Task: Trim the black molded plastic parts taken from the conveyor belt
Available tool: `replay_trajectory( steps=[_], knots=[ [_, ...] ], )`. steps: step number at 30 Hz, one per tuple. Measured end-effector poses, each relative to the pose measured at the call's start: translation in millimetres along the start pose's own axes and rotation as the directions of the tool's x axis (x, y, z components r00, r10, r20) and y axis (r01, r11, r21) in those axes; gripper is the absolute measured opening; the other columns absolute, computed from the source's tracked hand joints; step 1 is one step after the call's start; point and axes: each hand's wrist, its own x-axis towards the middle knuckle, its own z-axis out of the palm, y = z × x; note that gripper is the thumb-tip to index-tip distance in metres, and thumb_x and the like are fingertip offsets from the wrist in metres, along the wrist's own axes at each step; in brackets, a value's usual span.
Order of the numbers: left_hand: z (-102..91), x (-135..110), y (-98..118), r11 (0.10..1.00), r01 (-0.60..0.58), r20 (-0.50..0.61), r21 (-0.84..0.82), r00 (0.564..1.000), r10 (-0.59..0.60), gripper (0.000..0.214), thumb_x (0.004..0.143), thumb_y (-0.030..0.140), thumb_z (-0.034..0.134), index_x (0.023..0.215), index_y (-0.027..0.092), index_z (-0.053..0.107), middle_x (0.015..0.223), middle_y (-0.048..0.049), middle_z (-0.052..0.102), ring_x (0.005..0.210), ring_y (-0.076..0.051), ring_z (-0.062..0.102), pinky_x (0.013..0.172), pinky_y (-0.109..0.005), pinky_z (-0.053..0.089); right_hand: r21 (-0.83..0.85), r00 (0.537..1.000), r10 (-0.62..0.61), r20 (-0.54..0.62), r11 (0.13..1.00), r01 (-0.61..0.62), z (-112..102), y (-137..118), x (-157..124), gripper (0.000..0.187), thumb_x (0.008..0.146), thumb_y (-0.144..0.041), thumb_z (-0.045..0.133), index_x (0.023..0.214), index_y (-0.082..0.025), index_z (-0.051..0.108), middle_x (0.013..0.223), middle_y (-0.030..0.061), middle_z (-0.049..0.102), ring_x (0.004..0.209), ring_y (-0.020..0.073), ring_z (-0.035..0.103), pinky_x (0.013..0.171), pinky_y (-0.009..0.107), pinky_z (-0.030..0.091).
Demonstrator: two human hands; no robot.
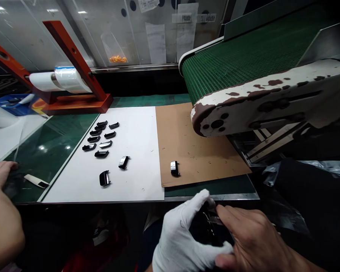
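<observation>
My left hand [179, 237], in a white glove, is closed around a glossy black plastic part [202, 226] just below the bench's front edge. Bare and close against it, my right hand [251, 232] grips a thin blade [215, 220] whose tip touches or nearly touches the part. Most of the blade's handle is hidden by the fingers. Beyond my hands, one similar black part [174, 168] lies on the brown cardboard [198, 151]. Several more black parts [101, 154] are on the white sheet [138, 139] to the left.
A co-worker's hand [1, 172] rests at the far left near a white-handled tool [35, 180]. Film rolls [70, 79] sit on an orange-red stand [82, 104]. A green conveyor belt [243, 60] overhangs the cardboard on the right. Small curled shavings [209, 162] dot the cardboard.
</observation>
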Motion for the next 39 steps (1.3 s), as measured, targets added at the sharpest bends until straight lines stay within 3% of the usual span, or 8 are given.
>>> replay_trajectory(
  steps=[8, 13, 19, 22, 26, 33, 36, 39],
  knots=[
    [0.2, 2, 3, 0.999, 0.034, -0.024, 0.042, 0.999, -0.033, 0.075, 0.056, 0.014, 0.085, 0.126, 0.018, 0.059, 0.103, -0.0037, 0.072, 0.091, -0.021, 0.07, 0.088, -0.025, 0.057, 0.038, 0.999, -0.028, 0.024, 0.999, 0.027, -2, 0, -2, 0.076, 0.094, -0.065, 0.012, 0.059, -0.016, 0.059, 0.044, 0.0006, 0.052, 0.036, 0.0119, 0.051, 0.038, 0.026, 0.033],
    [1.5, 5, 2, 0.994, 0.044, -0.028, -0.098, 0.999, -0.047, 0.085, 0.053, 0.01, 0.087, 0.131, 0.024, 0.055, 0.111, -0.0018, 0.07, 0.099, -0.022, 0.068, 0.091, -0.024, 0.055, 0.069, 0.998, -0.013, -0.056, 0.997, 0.017, -1, -4, 1, 0.069, 0.093, -0.067, 0.019, 0.061, -0.017, 0.055, 0.045, 0.0002, 0.05, 0.037, 0.0125, 0.051, 0.039, 0.026, 0.034],
    [5.5, 8, -1, 0.967, -0.057, -0.059, -0.249, 0.997, 0.043, 0.093, 0.048, 0.008, 0.088, 0.132, 0.032, 0.053, 0.112, 0.0015, 0.069, 0.104, -0.022, 0.067, 0.095, -0.022, 0.052, 0.3, 0.953, 0.232, -0.195, 0.939, -0.167, 0, -13, -3, 0.064, 0.085, -0.076, 0.023, 0.085, -0.02, 0.055, 0.056, -0.0016, 0.054, 0.041, 0.0127, 0.051, 0.042, 0.023, 0.04],
    [5.5, 8, -2, 0.948, -0.055, -0.039, -0.314, 0.998, 0.045, 0.095, 0.048, 0.007, 0.089, 0.131, 0.033, 0.053, 0.113, 0.0015, 0.068, 0.105, -0.022, 0.067, 0.096, -0.023, 0.051, 0.51, 0.897, 0.439, -0.055, 0.784, -0.353, 6, -12, -15, 0.075, 0.077, -0.084, 0.018, 0.11, -0.027, 0.055, 0.064, -0.0018, 0.058, 0.049, 0.0156, 0.056, 0.043, 0.022, 0.045],
    [1.8, 8, -3, 0.938, -0.057, -0.033, -0.343, 0.998, 0.048, 0.092, 0.052, 0.006, 0.087, 0.132, 0.035, 0.052, 0.113, 0.0035, 0.067, 0.108, -0.02, 0.065, 0.098, -0.021, 0.049, 0.622, 0.782, 0.623, 0.003, 0.611, -0.489, 11, -12, -25, 0.066, 0.081, -0.08, 0.028, 0.113, -0.029, 0.055, 0.064, -0.0029, 0.051, 0.049, 0.0147, 0.05, 0.042, 0.023, 0.039],
    [2.3, 6, -4, 0.947, -0.049, -0.052, -0.317, 0.998, 0.034, 0.092, 0.051, 0.008, 0.088, 0.133, 0.03, 0.052, 0.112, 0.0014, 0.068, 0.107, -0.021, 0.066, 0.097, -0.021, 0.05, 0.745, 0.639, 0.768, 0.051, 0.397, -0.536, 15, -6, -26, 0.048, 0.085, -0.058, 0.057, 0.119, -0.025, 0.051, 0.063, -0.0044, 0.053, 0.047, 0.0123, 0.045, 0.046, 0.024, 0.037],
    [2.4, 5, -3, 0.971, -0.049, -0.063, -0.233, 0.997, 0.035, 0.087, 0.056, 0.016, 0.087, 0.134, 0.027, 0.05, 0.112, -0.0009, 0.068, 0.104, -0.022, 0.067, 0.095, -0.023, 0.052, 0.832, 0.616, 0.774, 0.147, 0.24, -0.501, 24, 3, -29, 0.027, 0.084, -0.049, 0.064, 0.083, -0.022, 0.062, 0.056, -0.0045, 0.049, 0.048, 0.0093, 0.044, 0.045, 0.02, 0.035],
    [-16.2, 8, -11, 0.982, -0.155, -0.043, 0.104, 0.986, 0.16, 0.084, 0.065, 0.024, 0.084, 0.138, 0.024, 0.043, 0.117, -0.0049, 0.066, 0.106, -0.023, 0.066, 0.096, -0.028, 0.053, 0.889, 0.563, 0.725, 0.397, -0.151, -0.432, 35, 7, -30, 0.048, 0.085, -0.051, 0.062, 0.052, -0.018, 0.049, 0.045, -0.006, 0.039, 0.039, 0.0051, 0.03, 0.037, 0.017, 0.025]
  ],
)
